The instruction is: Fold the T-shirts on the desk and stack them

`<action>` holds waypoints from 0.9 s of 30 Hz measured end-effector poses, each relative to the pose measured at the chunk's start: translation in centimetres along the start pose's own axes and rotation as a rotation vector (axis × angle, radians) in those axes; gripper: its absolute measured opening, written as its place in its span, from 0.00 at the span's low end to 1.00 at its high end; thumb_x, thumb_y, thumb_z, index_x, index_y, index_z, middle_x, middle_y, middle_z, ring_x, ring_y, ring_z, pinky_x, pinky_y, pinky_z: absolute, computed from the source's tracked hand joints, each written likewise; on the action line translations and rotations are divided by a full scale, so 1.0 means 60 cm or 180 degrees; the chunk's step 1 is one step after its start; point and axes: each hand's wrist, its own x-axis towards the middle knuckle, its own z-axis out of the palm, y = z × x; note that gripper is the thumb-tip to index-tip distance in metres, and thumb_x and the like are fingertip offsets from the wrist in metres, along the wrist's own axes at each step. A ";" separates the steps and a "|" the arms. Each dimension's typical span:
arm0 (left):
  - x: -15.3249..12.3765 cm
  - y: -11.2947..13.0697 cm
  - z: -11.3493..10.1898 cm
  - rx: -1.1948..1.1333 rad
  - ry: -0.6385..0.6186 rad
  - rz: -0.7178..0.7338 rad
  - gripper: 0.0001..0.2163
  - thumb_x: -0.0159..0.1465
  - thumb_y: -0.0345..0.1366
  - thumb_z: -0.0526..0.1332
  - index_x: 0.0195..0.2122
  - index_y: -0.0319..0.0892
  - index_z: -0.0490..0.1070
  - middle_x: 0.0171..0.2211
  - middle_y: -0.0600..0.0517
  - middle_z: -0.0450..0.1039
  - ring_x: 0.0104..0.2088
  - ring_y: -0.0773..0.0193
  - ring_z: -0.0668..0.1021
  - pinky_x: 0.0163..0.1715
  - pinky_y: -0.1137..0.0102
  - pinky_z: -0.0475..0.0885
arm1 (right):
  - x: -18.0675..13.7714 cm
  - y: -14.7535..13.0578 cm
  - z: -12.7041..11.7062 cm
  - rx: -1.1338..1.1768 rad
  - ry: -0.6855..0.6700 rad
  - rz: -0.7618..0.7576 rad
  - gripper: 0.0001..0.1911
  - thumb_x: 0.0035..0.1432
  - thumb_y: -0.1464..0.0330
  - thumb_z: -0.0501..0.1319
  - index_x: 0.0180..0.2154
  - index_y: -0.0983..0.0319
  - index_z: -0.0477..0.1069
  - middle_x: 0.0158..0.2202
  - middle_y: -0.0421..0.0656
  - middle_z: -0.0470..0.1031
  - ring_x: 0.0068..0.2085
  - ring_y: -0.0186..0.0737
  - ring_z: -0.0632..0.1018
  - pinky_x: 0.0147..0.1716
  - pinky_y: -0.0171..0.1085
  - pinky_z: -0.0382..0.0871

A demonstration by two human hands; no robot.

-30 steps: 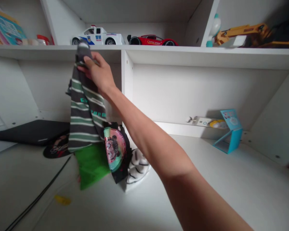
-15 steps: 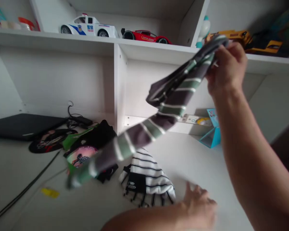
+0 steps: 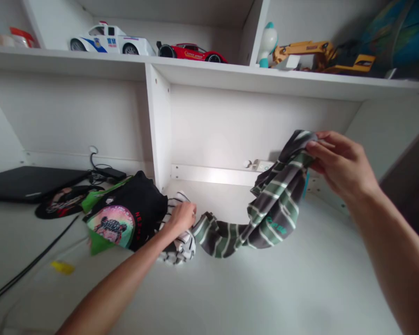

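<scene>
My right hand [image 3: 338, 163] pinches one end of a grey and green striped garment [image 3: 268, 214] and holds it up at the right. The garment sags down to the white desk [image 3: 265, 288] and runs left to my left hand [image 3: 181, 217], whose fingers are closed where the striped garment meets a black and white striped cloth [image 3: 176, 246]. I cannot tell which of the two the left hand grips. Just left of that hand lies a black garment with a pink and green round print [image 3: 125, 221] on top of a green cloth [image 3: 97, 242].
A closed black laptop [image 3: 28, 181], a round dark pad [image 3: 61, 204] and black cables [image 3: 24, 270] lie at the left. A yellow scrap [image 3: 63, 267] is near the front left. The shelf above carries a white police car [image 3: 108, 39], a red car [image 3: 192, 51] and a yellow excavator [image 3: 317, 53].
My right hand has come down from shelf height to the right with the striped garment, whose lower end now rests on the desk. My left hand reached forward to the pile of clothes.
</scene>
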 end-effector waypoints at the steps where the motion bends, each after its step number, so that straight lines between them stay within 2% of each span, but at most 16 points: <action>1: 0.002 -0.012 -0.028 0.0044 0.0225 -0.0135 0.09 0.58 0.30 0.55 0.35 0.41 0.75 0.36 0.45 0.75 0.39 0.59 0.76 0.39 0.70 0.69 | -0.004 -0.004 0.002 0.0012 -0.0035 -0.0020 0.19 0.35 0.61 0.72 0.27 0.63 0.68 0.19 0.34 0.68 0.17 0.23 0.62 0.09 0.24 0.50; 5: -0.013 -0.086 -0.155 0.0245 0.1125 -0.0729 0.12 0.58 0.30 0.54 0.37 0.44 0.75 0.40 0.49 0.74 0.40 0.61 0.75 0.42 0.70 0.67 | -0.012 -0.020 0.011 0.0012 -0.0284 -0.0225 0.14 0.42 0.63 0.69 0.29 0.63 0.69 0.21 0.35 0.69 0.17 0.23 0.63 0.12 0.24 0.55; 7: -0.026 -0.138 -0.201 0.0447 0.1290 -0.1160 0.12 0.57 0.30 0.54 0.39 0.43 0.74 0.43 0.49 0.73 0.42 0.59 0.73 0.44 0.67 0.66 | -0.013 -0.021 0.015 -0.0008 -0.0503 -0.0355 0.11 0.46 0.64 0.67 0.29 0.63 0.69 0.21 0.35 0.69 0.17 0.23 0.65 0.14 0.25 0.59; 9: -0.034 -0.186 -0.220 0.0633 0.1033 -0.1806 0.11 0.56 0.30 0.57 0.40 0.39 0.74 0.46 0.46 0.71 0.45 0.55 0.72 0.45 0.62 0.66 | -0.013 -0.018 0.018 -0.0028 -0.0724 -0.0381 0.09 0.49 0.65 0.65 0.31 0.62 0.69 0.24 0.35 0.70 0.20 0.25 0.68 0.19 0.25 0.64; 10: -0.034 -0.204 -0.220 0.0645 0.0816 -0.1980 0.12 0.56 0.31 0.58 0.40 0.36 0.73 0.46 0.44 0.71 0.45 0.53 0.72 0.45 0.61 0.66 | -0.013 -0.015 0.020 -0.0037 -0.0825 -0.0345 0.08 0.50 0.66 0.65 0.31 0.62 0.68 0.25 0.36 0.70 0.23 0.25 0.70 0.21 0.25 0.66; 12: -0.028 -0.216 -0.203 0.0547 0.0450 -0.1908 0.14 0.56 0.34 0.60 0.42 0.33 0.72 0.46 0.41 0.71 0.46 0.52 0.71 0.45 0.61 0.65 | -0.013 -0.010 0.027 -0.0052 -0.1047 -0.0217 0.07 0.52 0.67 0.64 0.32 0.62 0.68 0.28 0.37 0.71 0.28 0.27 0.72 0.27 0.26 0.69; 14: -0.019 -0.190 -0.174 0.0392 0.0426 -0.1347 0.16 0.58 0.37 0.58 0.45 0.33 0.71 0.47 0.41 0.71 0.48 0.54 0.71 0.49 0.64 0.63 | -0.014 -0.007 0.037 -0.0041 -0.1291 -0.0088 0.07 0.53 0.67 0.63 0.33 0.62 0.67 0.30 0.37 0.71 0.30 0.27 0.73 0.30 0.28 0.70; 16: -0.008 -0.132 -0.137 0.0130 0.0688 -0.0600 0.19 0.59 0.40 0.56 0.49 0.35 0.68 0.50 0.42 0.68 0.51 0.56 0.69 0.52 0.67 0.59 | -0.018 -0.009 0.049 0.0020 -0.1469 -0.0012 0.07 0.54 0.67 0.62 0.34 0.62 0.67 0.31 0.37 0.71 0.31 0.27 0.73 0.32 0.28 0.69; 17: -0.002 -0.097 -0.117 -0.0197 0.0813 -0.0086 0.22 0.59 0.42 0.56 0.52 0.35 0.65 0.53 0.43 0.65 0.53 0.56 0.67 0.53 0.68 0.59 | -0.020 -0.011 0.054 0.0061 -0.1520 -0.0002 0.07 0.54 0.67 0.62 0.34 0.62 0.67 0.31 0.37 0.71 0.31 0.27 0.73 0.32 0.28 0.69; 19: 0.014 -0.027 -0.075 -0.1046 0.0697 0.0642 0.25 0.57 0.45 0.57 0.54 0.39 0.62 0.55 0.45 0.63 0.53 0.57 0.68 0.51 0.69 0.62 | -0.023 -0.014 0.060 0.0143 -0.1554 -0.0042 0.06 0.53 0.68 0.62 0.33 0.63 0.66 0.31 0.37 0.71 0.32 0.27 0.73 0.33 0.29 0.69; 20: 0.024 0.002 -0.055 -0.1441 0.0494 0.0825 0.22 0.57 0.44 0.57 0.51 0.40 0.65 0.51 0.46 0.68 0.49 0.58 0.71 0.47 0.69 0.66 | -0.023 -0.016 0.059 0.0172 -0.1537 -0.0085 0.06 0.53 0.68 0.62 0.33 0.63 0.66 0.31 0.37 0.71 0.32 0.28 0.73 0.33 0.30 0.69; 21: 0.036 0.024 -0.038 -0.1763 0.0256 0.0857 0.18 0.57 0.42 0.57 0.46 0.40 0.70 0.45 0.47 0.73 0.44 0.59 0.74 0.42 0.70 0.68 | -0.022 -0.017 0.056 0.0170 -0.1501 -0.0138 0.07 0.52 0.69 0.62 0.33 0.63 0.66 0.32 0.37 0.71 0.32 0.28 0.73 0.34 0.31 0.69; 23: 0.065 0.050 -0.024 -0.2222 -0.0010 0.0611 0.11 0.57 0.36 0.55 0.33 0.37 0.73 0.31 0.48 0.76 0.32 0.61 0.77 0.33 0.71 0.70 | -0.015 -0.020 0.041 0.0030 -0.1347 -0.0212 0.08 0.51 0.68 0.63 0.33 0.62 0.66 0.31 0.37 0.71 0.32 0.29 0.73 0.34 0.32 0.68; 25: 0.092 0.060 -0.047 -0.2476 0.0251 0.0348 0.09 0.56 0.34 0.54 0.27 0.37 0.72 0.24 0.50 0.74 0.26 0.64 0.76 0.28 0.72 0.69 | -0.006 -0.028 0.021 -0.0297 -0.1024 -0.0288 0.09 0.50 0.66 0.64 0.31 0.62 0.66 0.29 0.36 0.69 0.30 0.28 0.72 0.31 0.31 0.67; 27: 0.104 0.067 -0.108 -0.2717 0.0920 0.0403 0.08 0.55 0.35 0.56 0.26 0.37 0.71 0.23 0.52 0.73 0.26 0.66 0.75 0.27 0.73 0.68 | 0.000 -0.046 0.001 -0.0713 -0.0606 -0.0437 0.12 0.46 0.65 0.67 0.27 0.63 0.65 0.25 0.35 0.68 0.27 0.27 0.71 0.26 0.29 0.65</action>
